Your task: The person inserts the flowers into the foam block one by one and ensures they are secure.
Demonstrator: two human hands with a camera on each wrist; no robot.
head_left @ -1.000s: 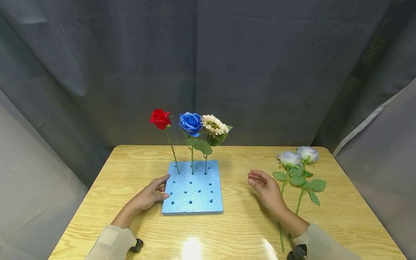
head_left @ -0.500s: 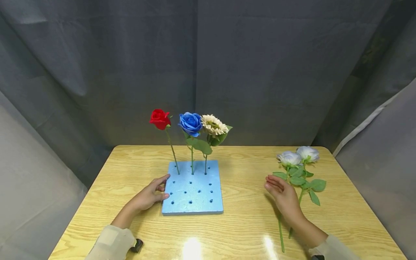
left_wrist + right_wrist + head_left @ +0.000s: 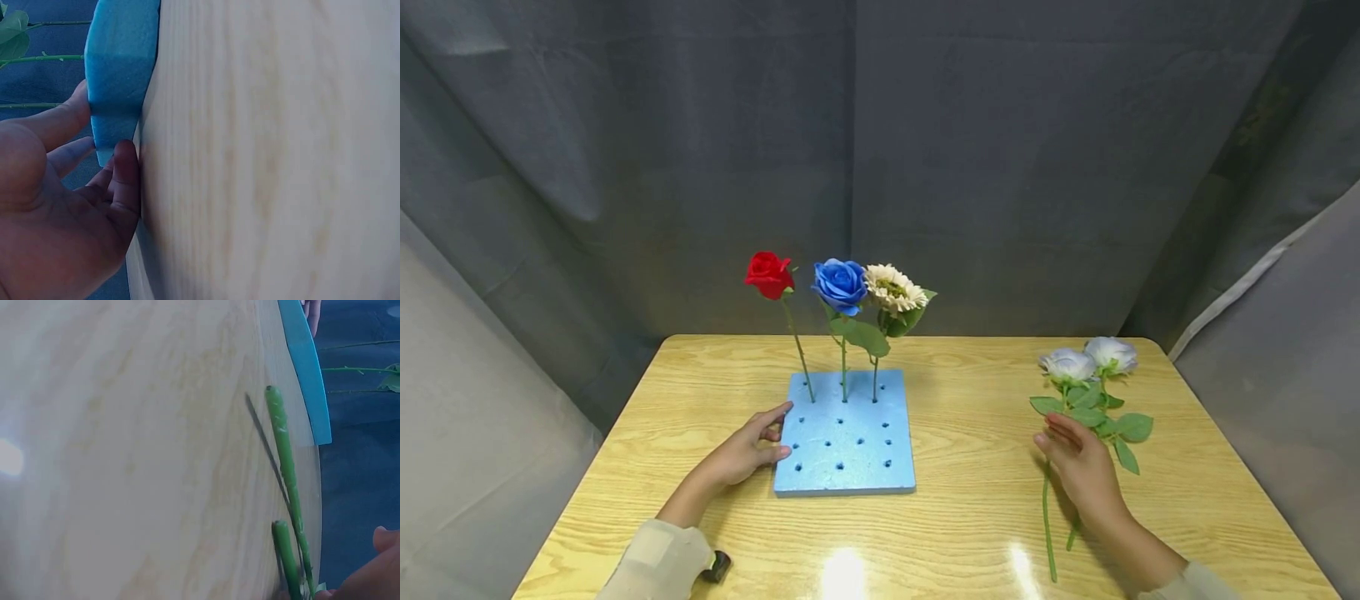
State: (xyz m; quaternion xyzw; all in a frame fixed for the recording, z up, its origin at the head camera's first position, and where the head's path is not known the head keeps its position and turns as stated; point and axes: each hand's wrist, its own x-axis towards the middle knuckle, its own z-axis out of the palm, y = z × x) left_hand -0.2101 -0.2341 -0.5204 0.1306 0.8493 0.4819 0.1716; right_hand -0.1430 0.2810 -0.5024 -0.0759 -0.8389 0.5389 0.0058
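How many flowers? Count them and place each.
5. In the blue board stand, left to right, a red rose, a blue rose and a cream flower. On the table near the right hand lie one pale flower and a second pale flower beside it. None seems hidden.

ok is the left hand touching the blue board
Touching: in the left wrist view, the left hand has its fingers against the blue board.

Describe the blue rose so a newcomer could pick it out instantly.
On the wooden table, find the perforated light blue board. In its far part, the blue rose stands between the red rose and the cream flower; of those three, it alone has vivid blue petals.
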